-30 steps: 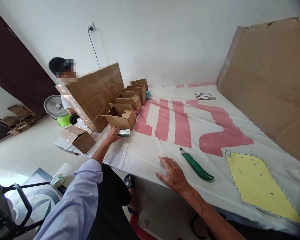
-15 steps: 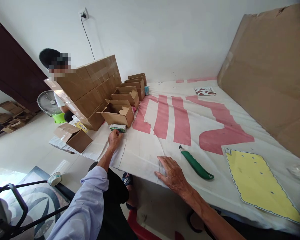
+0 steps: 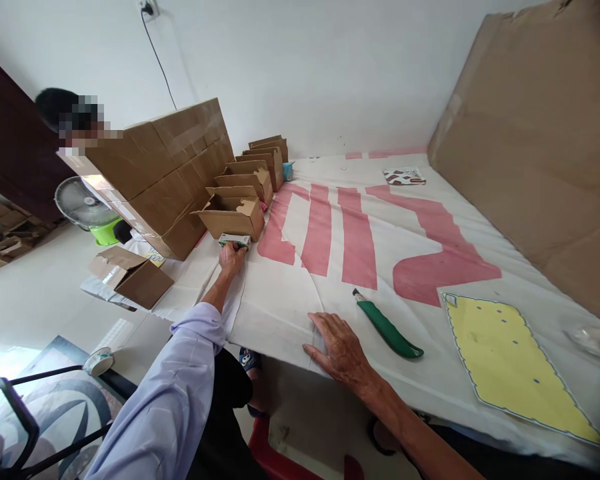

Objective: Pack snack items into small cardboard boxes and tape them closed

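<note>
My left hand (image 3: pixel 231 257) is stretched far out and closed on a small green and white packet (image 3: pixel 235 240), held right in front of the nearest open cardboard box (image 3: pixel 233 219). Behind that box a row of several more open boxes (image 3: pixel 250 179) runs toward the wall. My right hand (image 3: pixel 341 349) lies flat with its fingers spread on the white and red cloth (image 3: pixel 350 253) near the front edge. A green utility knife (image 3: pixel 387 326) lies just to the right of that hand.
Large sealed cartons (image 3: pixel 155 170) are stacked left of the row, with another person partly hidden behind them. A big cardboard sheet (image 3: pixel 535 140) leans at the right. A yellow sheet (image 3: pixel 510 363) and a small printed card (image 3: pixel 404 175) lie on the cloth. A loose box (image 3: pixel 130 275) and a fan (image 3: pixel 79 203) stand on the floor.
My left hand has pushed the packet forward, closer to the nearest open box. The view has shifted slightly. My right hand has stayed flat on the cloth.
</note>
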`<action>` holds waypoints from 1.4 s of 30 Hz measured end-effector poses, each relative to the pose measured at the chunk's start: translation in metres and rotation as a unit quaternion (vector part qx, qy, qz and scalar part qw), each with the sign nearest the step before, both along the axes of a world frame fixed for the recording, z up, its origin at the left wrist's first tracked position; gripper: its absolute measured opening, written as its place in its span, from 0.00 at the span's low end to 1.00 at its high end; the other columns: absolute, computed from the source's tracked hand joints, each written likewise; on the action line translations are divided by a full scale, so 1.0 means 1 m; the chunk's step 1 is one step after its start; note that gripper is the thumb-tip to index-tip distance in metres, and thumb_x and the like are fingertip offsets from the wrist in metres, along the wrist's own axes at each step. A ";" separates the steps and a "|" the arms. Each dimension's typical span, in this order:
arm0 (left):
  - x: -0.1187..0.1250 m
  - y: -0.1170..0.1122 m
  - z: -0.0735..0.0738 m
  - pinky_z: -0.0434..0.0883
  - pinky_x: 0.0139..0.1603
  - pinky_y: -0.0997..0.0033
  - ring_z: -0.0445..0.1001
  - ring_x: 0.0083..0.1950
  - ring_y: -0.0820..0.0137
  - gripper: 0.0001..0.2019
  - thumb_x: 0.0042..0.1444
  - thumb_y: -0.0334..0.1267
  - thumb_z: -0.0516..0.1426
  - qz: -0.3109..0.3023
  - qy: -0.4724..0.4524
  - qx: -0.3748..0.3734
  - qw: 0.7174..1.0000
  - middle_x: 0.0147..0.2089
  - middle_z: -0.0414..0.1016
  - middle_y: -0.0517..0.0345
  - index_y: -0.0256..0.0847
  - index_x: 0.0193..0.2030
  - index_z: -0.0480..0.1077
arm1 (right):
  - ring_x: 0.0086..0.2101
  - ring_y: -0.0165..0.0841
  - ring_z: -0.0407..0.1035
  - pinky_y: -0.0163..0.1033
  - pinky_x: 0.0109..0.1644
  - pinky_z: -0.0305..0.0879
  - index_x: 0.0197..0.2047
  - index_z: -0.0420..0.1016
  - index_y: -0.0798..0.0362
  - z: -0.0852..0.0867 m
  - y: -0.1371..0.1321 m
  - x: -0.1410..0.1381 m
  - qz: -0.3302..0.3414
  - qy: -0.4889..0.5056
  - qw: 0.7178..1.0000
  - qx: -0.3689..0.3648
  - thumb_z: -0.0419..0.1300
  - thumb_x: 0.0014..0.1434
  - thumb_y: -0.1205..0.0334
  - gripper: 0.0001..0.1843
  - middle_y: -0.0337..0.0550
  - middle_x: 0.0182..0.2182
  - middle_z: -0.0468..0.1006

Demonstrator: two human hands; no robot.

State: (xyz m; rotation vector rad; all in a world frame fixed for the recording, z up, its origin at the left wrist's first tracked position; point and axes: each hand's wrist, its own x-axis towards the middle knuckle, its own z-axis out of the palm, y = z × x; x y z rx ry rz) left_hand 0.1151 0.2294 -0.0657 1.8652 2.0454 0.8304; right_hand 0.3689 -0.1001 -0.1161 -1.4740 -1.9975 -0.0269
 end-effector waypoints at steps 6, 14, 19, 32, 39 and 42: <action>0.014 0.030 0.006 0.73 0.56 0.56 0.80 0.58 0.49 0.13 0.61 0.47 0.65 -0.006 -0.004 -0.013 1.000 0.52 0.85 0.42 0.41 0.47 0.78 | 0.55 0.52 0.75 0.57 0.57 0.74 0.70 0.69 0.53 -0.003 -0.001 -0.001 0.000 0.007 1.000 -0.003 0.63 0.68 0.57 0.29 0.58 0.57 0.81; 0.031 0.060 0.007 0.74 0.56 0.57 0.80 0.58 0.50 0.13 0.59 0.47 0.65 0.003 -0.014 -0.022 1.000 0.52 0.85 0.43 0.42 0.46 0.80 | 0.55 0.52 0.74 0.57 0.58 0.74 0.70 0.71 0.54 -0.001 -0.003 -0.001 0.003 0.005 1.000 -0.015 0.65 0.66 0.59 0.30 0.58 0.58 0.81; 0.037 0.066 0.009 0.74 0.57 0.58 0.80 0.58 0.51 0.14 0.60 0.45 0.63 -0.010 -0.028 -0.019 0.999 0.52 0.86 0.41 0.39 0.47 0.80 | 0.55 0.53 0.74 0.58 0.59 0.74 0.69 0.71 0.55 0.007 -0.006 -0.002 0.008 0.010 0.999 -0.035 0.68 0.65 0.60 0.32 0.59 0.58 0.81; 0.033 -0.005 0.027 0.77 0.58 0.59 0.81 0.51 0.57 0.15 0.51 0.40 0.63 -0.173 -0.114 -0.010 0.978 0.45 0.85 0.52 0.39 0.45 0.79 | 0.55 0.50 0.72 0.55 0.60 0.71 0.69 0.71 0.56 0.012 -0.003 -0.004 0.015 0.002 0.997 -0.070 0.69 0.67 0.53 0.32 0.58 0.58 0.79; 0.015 -0.147 0.017 0.80 0.48 0.63 0.83 0.46 0.60 0.14 0.57 0.47 0.66 -0.312 -0.193 -0.027 0.930 0.46 0.86 0.50 0.40 0.44 0.82 | 0.55 0.50 0.73 0.55 0.60 0.72 0.65 0.74 0.57 0.013 0.000 -0.005 0.018 -0.017 0.999 -0.045 0.68 0.68 0.54 0.27 0.58 0.56 0.80; 0.008 -0.213 0.002 0.79 0.40 0.66 0.81 0.38 0.65 0.13 0.60 0.46 0.65 -0.346 -0.233 -0.066 0.907 0.45 0.86 0.51 0.41 0.46 0.83 | 0.54 0.49 0.74 0.53 0.60 0.73 0.63 0.76 0.57 0.012 0.002 -0.003 0.018 -0.018 0.999 -0.024 0.66 0.69 0.55 0.23 0.58 0.55 0.81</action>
